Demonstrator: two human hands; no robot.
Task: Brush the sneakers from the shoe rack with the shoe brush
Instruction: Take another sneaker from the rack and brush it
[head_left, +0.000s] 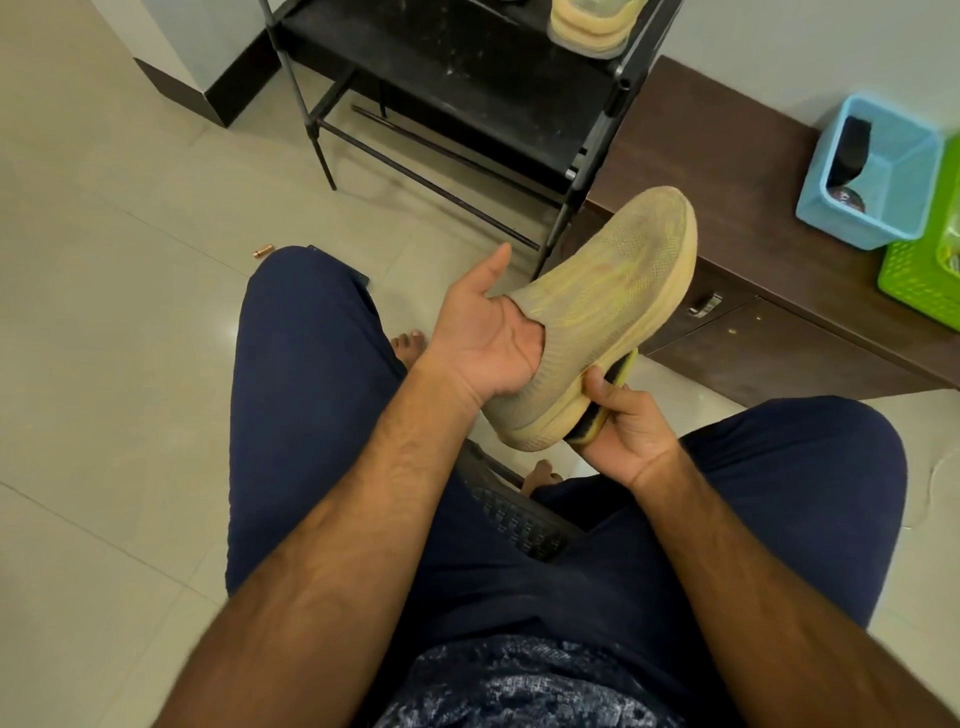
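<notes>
pale floor tiles (130, 364) below; left hand (483, 338) holds the tan sneaker (613, 291), fingers tucked inside it; right hand (631, 434) grips the shoe brush (618, 370) against its sole.

Two sneakers showed — held sneaker (608, 301) at centre, other sneaker (592, 26) at one o'clock — plus one shoe brush (586, 427), one shoe rack (467, 67) and two baskets, blue basket (852, 223) at two o'clock, green basket (909, 275) at three.

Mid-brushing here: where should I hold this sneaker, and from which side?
Take the sneaker by its ankle opening, from the heel end: the left hand has fingers slipped inside, leaving the sole edge free for the shoe brush in the right hand.
</notes>
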